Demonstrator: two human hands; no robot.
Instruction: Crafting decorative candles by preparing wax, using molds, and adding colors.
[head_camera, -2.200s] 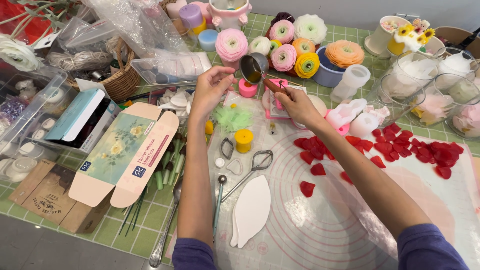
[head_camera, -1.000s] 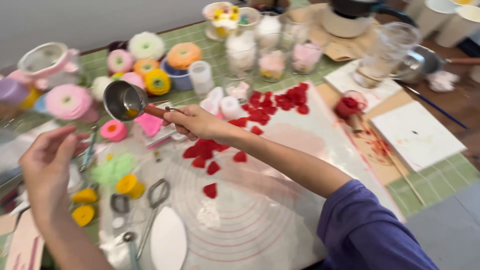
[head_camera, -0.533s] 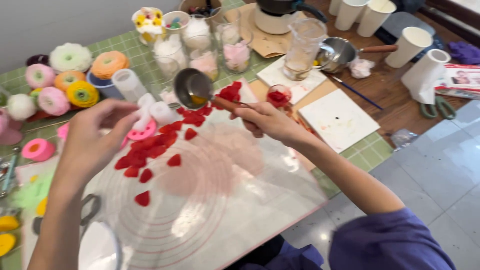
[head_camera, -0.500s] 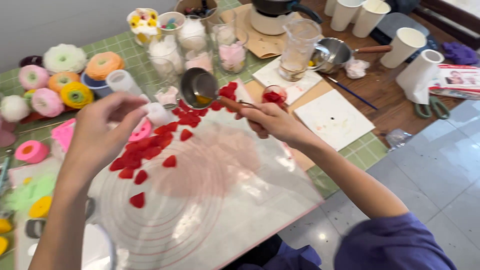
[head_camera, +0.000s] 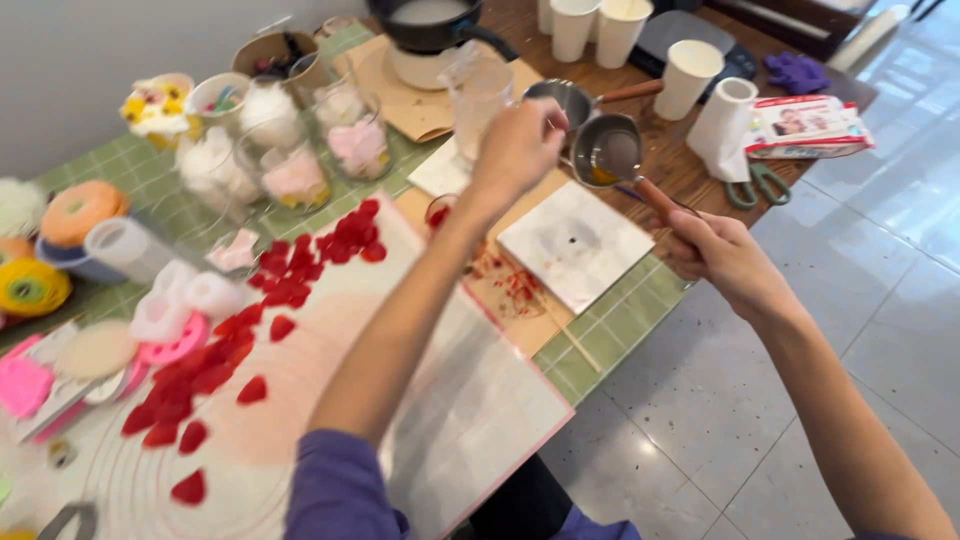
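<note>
Closed tight around a wooden handle, the right hand (head_camera: 728, 262) has a firm grip on a small metal melting pot (head_camera: 608, 152), which hangs in the air just off the near edge of the desk (head_camera: 600, 345), tilted a little, with yellowish liquid in its bottom. Reaching over that desk, the left hand (head_camera: 517, 150) is curled, fingers bent in, just beside the pot's rim; whether it pinches anything I cannot tell from where I stand.

Spread across the desk to the left of the pot lies a large pale silicone mat (head_camera: 400, 400), scattered with red petals (head_camera: 230, 360). Closer, right under the pot, sits a white square tile (head_camera: 575, 245). Behind the pot stands a second metal pot (head_camera: 562, 100) with its own wooden handle, and near it a white paper cup (head_camera: 688, 75). Scissors (head_camera: 755, 185) lie just right of the pot.
</note>
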